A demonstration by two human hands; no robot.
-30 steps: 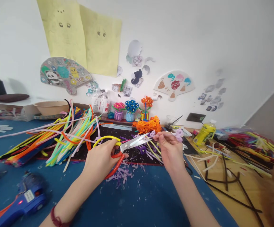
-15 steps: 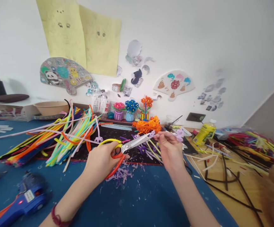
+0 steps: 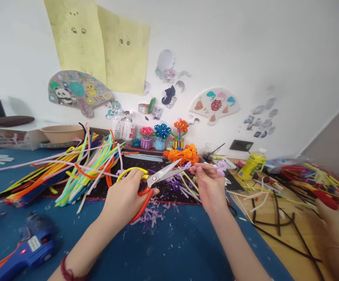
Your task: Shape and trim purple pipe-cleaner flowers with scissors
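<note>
My left hand [image 3: 127,195] is wrapped round the yellow and red handles of a pair of scissors [image 3: 154,178], whose blades stand apart and point up to the right. Between the fingertips of my right hand [image 3: 212,185] is a light purple pipe cleaner piece [image 3: 221,168], with fuzzy loops at both ends. One of its ends lies close to the lower blade. Below the scissors, purple fuzzy scraps [image 3: 149,217] are scattered on the blue table mat [image 3: 163,249]. Purple flowers with pale stems [image 3: 185,187] lie on the dark mat behind.
Bundled pipe cleaners [image 3: 81,171] lie at left, above a blue glue gun [image 3: 30,248]. Orange flowers [image 3: 183,154] and three small potted flowers stand behind. At right are a yellow bottle [image 3: 252,164], black strips and another person's hand [image 3: 337,218] on a red handle.
The scissor blades have opened from nearly closed, and their handles have spread slightly. At right, the other person's hand has moved left and come into clearer view.
</note>
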